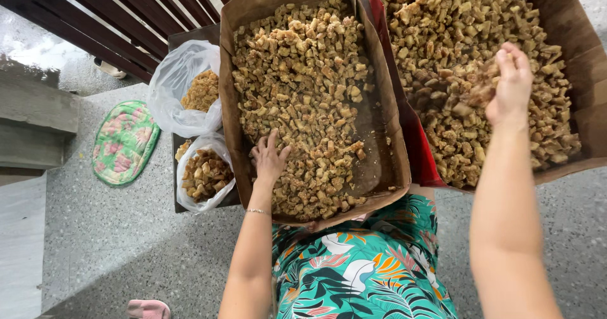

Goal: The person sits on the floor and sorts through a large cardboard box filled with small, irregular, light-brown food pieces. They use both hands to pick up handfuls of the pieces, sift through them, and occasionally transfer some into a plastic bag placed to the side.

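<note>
Two brown cardboard boxes rest in front of me, each filled with small golden-brown crispy chunks. My left hand [269, 158] lies flat with fingers spread on the chunks [303, 85] in the left box [229, 123], near its left wall. My right hand [509, 85] hovers over the right box [578, 60], fingers closed around a handful of the chunks [480, 88], some spilling from it. A thin bracelet circles my left wrist.
Two clear plastic bags [183, 85] [205, 173] of the same chunks stand left of the left box on a dark low table. A green floral mat [123, 142] lies on the speckled floor. Dark wooden slats [126, 15] run at the upper left.
</note>
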